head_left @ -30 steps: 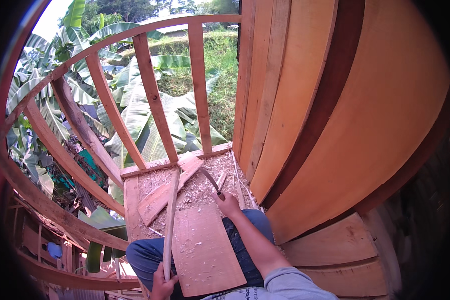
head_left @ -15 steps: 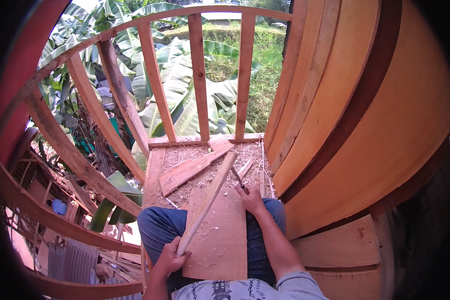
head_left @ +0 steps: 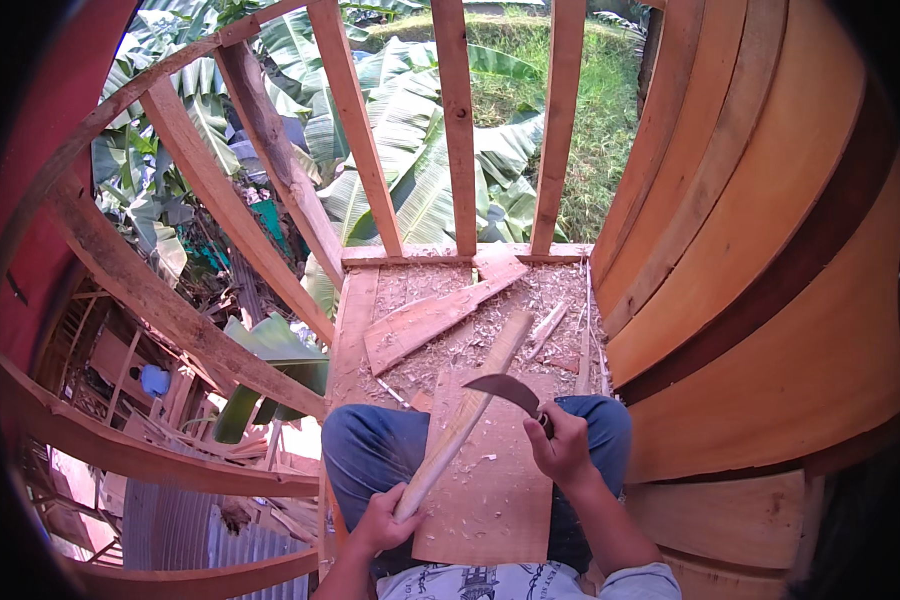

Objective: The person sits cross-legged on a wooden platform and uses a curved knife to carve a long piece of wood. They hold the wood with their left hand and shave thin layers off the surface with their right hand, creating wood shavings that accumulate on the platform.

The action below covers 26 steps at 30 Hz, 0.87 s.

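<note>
My left hand is closed around the lower end of a long pale wooden stick, which slants up and away to the right over my lap. In my right hand is a knife with a dark curved blade, its dark handle gripped in my fist. The blade lies across the upper part of the stick; whether it touches the wood I cannot tell. Beneath both, a flat wooden board rests between my legs with a few shavings on it.
Ahead on the floor, wood shavings surround a shaped plank offcut and thin wood strips. Upright wooden rails fence the far and left sides. Curved wooden wall panels rise at my right. Beyond the rails grow banana leaves.
My right hand has come nearer to me, and the knife's blade has swung into broad view across the stick. The whole view has shifted, moving the scene to the right.
</note>
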Tool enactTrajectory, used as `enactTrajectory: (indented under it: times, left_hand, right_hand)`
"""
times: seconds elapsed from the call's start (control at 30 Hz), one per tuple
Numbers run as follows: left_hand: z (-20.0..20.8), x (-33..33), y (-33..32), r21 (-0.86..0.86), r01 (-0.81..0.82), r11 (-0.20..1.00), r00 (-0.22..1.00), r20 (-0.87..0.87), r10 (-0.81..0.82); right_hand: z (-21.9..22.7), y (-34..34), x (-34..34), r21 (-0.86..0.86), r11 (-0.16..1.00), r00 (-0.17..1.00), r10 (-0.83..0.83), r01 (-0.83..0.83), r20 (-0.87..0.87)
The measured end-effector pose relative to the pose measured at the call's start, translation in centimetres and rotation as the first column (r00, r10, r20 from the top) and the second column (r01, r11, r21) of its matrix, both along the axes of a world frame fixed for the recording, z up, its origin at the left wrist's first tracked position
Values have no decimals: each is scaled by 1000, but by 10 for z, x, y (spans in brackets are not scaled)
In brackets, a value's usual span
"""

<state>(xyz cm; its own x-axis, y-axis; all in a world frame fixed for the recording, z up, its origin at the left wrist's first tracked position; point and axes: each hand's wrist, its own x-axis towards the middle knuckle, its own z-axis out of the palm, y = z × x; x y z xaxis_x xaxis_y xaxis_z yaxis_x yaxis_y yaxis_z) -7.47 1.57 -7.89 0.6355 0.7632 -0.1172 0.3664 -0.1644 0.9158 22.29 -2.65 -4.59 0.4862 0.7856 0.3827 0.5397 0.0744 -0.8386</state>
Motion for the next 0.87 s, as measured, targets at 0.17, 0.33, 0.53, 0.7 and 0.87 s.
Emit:
enactTrajectory:
  times: [0.17, 0.33, 0.53, 0.7, 0.87]
  left_hand:
    - [-3, 2, 9, -55, -12, 998, 1000, -5, 12]
    - [-21, -2, 19, -103, 7, 995, 998, -58, -13]
    - [-12, -1, 28, -146, 42, 988, 999, 1, -42]
    - [-21, -1, 34, -127, 66, 990, 998, 7, -66]
    - [-27, -4, 33, -170, 43, 985, 999, -25, -48]
  right_hand:
    - [27, 20, 23, -91, 996, 986, 19, -4, 163]
    - [21, 42, 42, -246, 968, 910, 58, 49, 410]
    - [18, 54, 27, -264, 964, 945, 122, -39, 304]
    - [26, 59, 40, -266, 958, 910, 200, -105, 363]
    - [3, 75, 64, -353, 936, 972, 72, 13, 226]
